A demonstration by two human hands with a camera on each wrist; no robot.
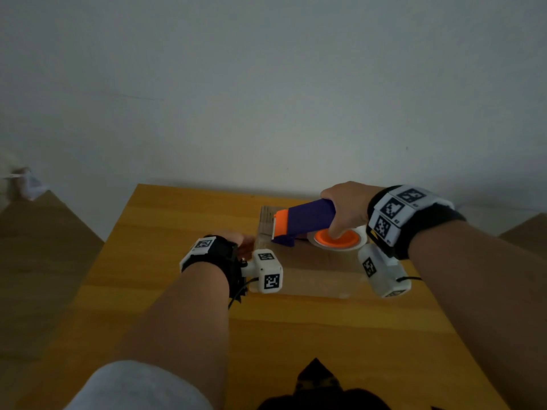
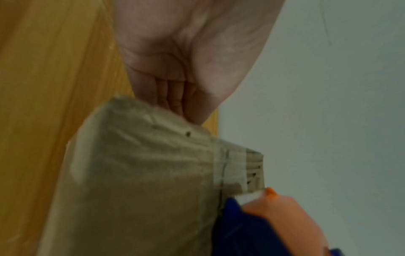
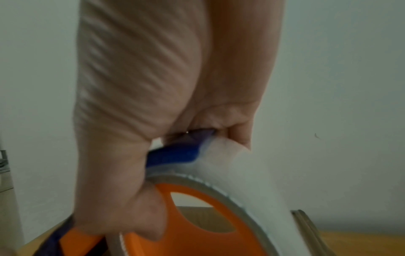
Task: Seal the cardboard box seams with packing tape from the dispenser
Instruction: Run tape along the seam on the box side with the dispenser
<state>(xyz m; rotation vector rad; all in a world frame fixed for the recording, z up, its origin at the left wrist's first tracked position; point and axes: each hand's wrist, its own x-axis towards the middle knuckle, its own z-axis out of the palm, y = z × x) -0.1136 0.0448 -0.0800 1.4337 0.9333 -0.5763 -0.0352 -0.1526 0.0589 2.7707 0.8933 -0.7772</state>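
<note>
A flat cardboard box [image 1: 313, 266] lies on the wooden table [image 1: 177, 291]. My right hand [image 1: 346, 208] grips the blue tape dispenser [image 1: 305, 218] by its body, thumb on the orange hub of the clear tape roll [image 1: 337, 239]. The dispenser's orange nose and toothed blade sit at the box's upper left end. My left hand [image 1: 244, 242] is at the left side of the box. In the left wrist view its fingers [image 2: 173, 97] run straight down behind the cardboard [image 2: 142, 181], with the dispenser nose [image 2: 274, 204] at the box corner. The right wrist view shows the hand [image 3: 153, 104] wrapped round the blue frame [image 3: 173, 155].
A pale wall stands just behind the table's far edge. Brown surfaces [image 1: 44, 247] lie lower on the left and right of the table. A blurred white object [image 1: 26, 184] shows at far left. A dark shape [image 1: 319, 389] is at the bottom edge.
</note>
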